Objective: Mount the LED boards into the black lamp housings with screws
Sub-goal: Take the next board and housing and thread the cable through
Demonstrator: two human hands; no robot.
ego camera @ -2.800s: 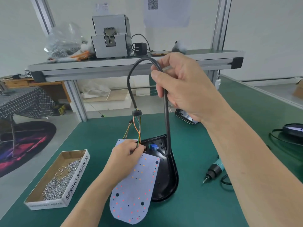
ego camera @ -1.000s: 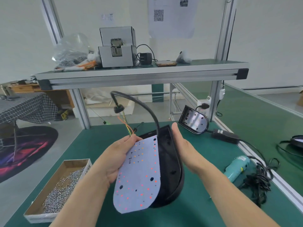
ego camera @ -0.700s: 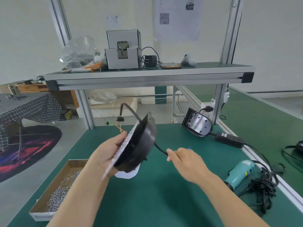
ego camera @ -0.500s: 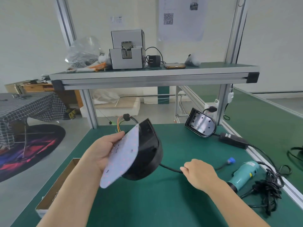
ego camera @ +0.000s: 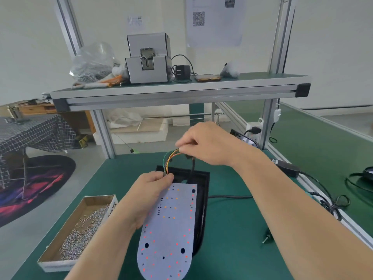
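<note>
The LED board [ego camera: 171,229] lies askew over the black lamp housing [ego camera: 202,197] on the tabletop [ego camera: 232,239], unfastened; the left hand [ego camera: 149,195] has its grip pinched at the board's wired corner; the right hand [ego camera: 203,144] pinches the coloured wires [ego camera: 171,156]; seating and driving the screws [ego camera: 84,225] remain.

White LED board [ego camera: 171,229], black housing [ego camera: 201,199]

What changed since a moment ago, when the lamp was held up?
The black housing has come down from its tilted hold and lies flat on the table, the LED board over its left side. The right hand left the black cable on the table and now pinches the coloured wires above the housing. The left hand still holds the board's top end. The screw box stays at left.
</note>
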